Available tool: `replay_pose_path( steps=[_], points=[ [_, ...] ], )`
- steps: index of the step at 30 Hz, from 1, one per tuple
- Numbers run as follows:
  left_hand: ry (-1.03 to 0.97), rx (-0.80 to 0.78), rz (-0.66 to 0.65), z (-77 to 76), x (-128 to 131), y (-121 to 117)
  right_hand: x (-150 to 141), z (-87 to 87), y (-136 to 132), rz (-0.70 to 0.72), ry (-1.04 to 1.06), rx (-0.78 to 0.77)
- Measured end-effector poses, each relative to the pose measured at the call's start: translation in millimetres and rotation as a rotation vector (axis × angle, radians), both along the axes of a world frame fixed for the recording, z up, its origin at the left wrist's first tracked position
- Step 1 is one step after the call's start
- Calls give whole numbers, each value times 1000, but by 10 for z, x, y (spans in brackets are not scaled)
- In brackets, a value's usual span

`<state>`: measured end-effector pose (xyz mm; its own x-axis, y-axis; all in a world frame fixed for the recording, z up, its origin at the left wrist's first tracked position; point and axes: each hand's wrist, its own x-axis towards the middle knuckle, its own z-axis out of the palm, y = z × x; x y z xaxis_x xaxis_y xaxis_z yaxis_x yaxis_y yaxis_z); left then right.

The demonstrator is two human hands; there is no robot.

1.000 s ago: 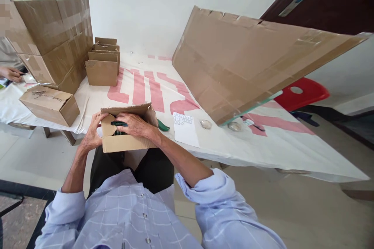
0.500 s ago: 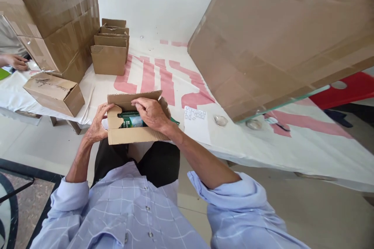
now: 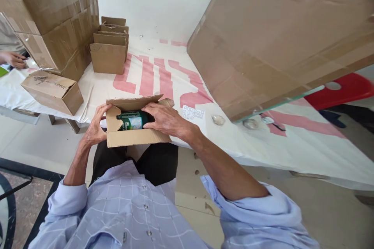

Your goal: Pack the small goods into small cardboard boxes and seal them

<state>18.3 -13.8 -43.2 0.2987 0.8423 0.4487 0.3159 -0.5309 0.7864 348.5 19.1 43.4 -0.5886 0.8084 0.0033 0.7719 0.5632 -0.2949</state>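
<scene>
- The box (image 3: 137,138) is by the table's (image 3: 251,146) near edge, green thing (image 3: 133,121) inside.
- Left hand (image 3: 96,126) clamps its left end.
- Right hand (image 3: 167,120): thumb and fingers apart, at its right end.
- Cloth spreads back to small boxes (image 3: 107,59).

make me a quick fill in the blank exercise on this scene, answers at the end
1. The labelled package inside the open carton is mainly ____ in colour.
2. While the right hand is at the carton's opening, the ____ hand grips its end.
3. Under its pinkish-red markings, the tablecloth is ____.

Missing words: green; left; white
</scene>
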Motion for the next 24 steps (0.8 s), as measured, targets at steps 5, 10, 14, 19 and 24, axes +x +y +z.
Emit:
replay_pose_path(
  steps=[5,10,14,19,24],
  points=[
    [16,-19,20,25,-4,21,-156,-26,203,119,-117,-71],
    [44,-25,21,55,-8,136,-357,-1,430,176,-313,-71],
    [64,-14,14,55,-20,207,-388,-28,526,267,-346,-26],
    [92,-19,18,59,-44,206,-364,-109,562,332,-327,-6],
    [97,-8,-15,93,-42,200,-406,-174,543,388,-201,-80]
  ],
)
